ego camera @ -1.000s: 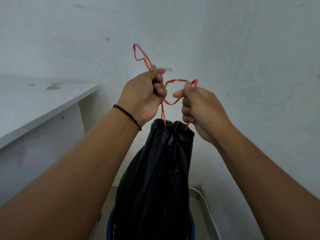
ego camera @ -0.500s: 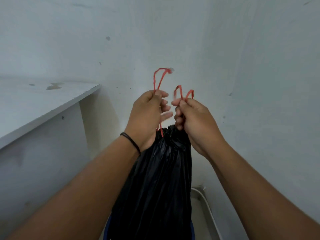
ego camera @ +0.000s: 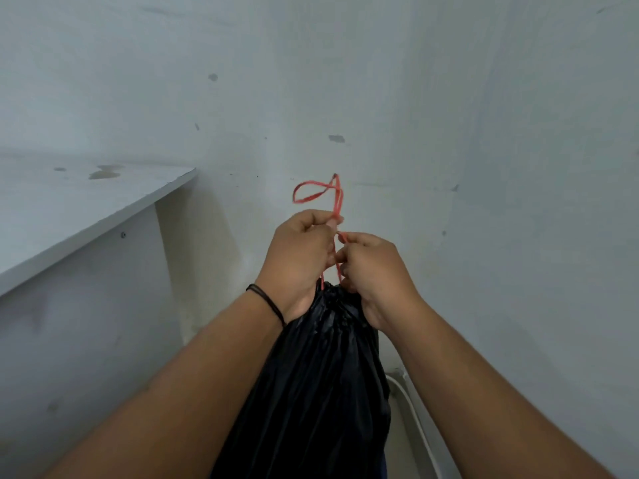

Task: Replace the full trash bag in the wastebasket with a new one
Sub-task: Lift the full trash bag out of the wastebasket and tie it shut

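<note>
A full black trash bag (ego camera: pixel 321 385) hangs upright between my forearms, its top gathered tight. Red drawstrings (ego camera: pixel 333 198) come out of the gathered neck and loop above my hands. My left hand (ego camera: pixel 299 261) pinches the red drawstring at the loop's base, fingers curled. My right hand (ego camera: pixel 375 267) pinches the drawstring just below and beside it, touching the left hand. The wastebasket is almost wholly hidden under the bag; only a dark blue sliver (ego camera: pixel 383 470) shows at the bottom edge.
A white desk or shelf (ego camera: pixel 86 216) juts out on the left with its side panel below. Pale walls meet in a corner straight ahead. A white cable or trim (ego camera: pixel 415 409) runs along the floor at the lower right.
Both hands have come lower and closer together, now touching above the bag's neck. The red loops have merged into one loop standing above my left hand.
</note>
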